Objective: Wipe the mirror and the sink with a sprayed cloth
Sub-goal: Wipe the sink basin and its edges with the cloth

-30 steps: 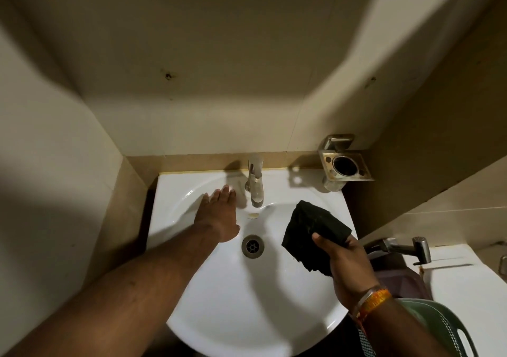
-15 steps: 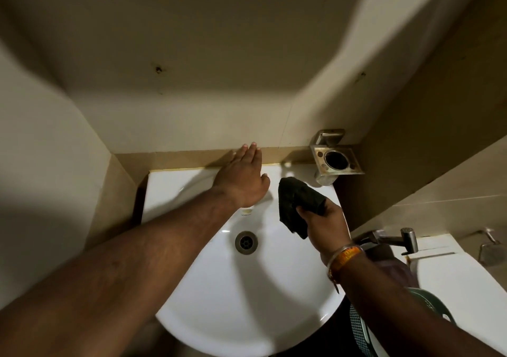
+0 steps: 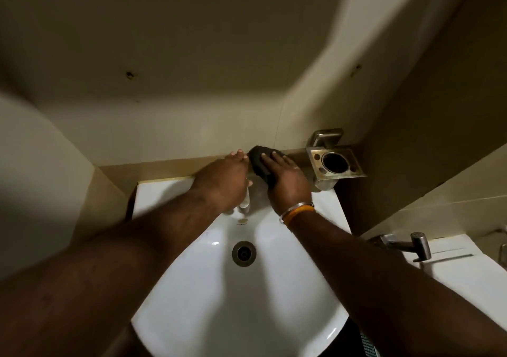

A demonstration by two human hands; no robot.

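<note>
pressing flat-fingered, the right hand (image 3: 285,182) has carried the black cloth (image 3: 260,161) up from the basin to the sink (image 3: 197,288) back ledge, its long axis running wall-to-basin; left hand (image 3: 223,181) rests straight-fingered beside it.

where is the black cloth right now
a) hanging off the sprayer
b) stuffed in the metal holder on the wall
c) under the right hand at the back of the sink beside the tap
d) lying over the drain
c: the right hand presses the black cloth flat at the back edge of the sink, while the drain and metal holder are bare.
</note>
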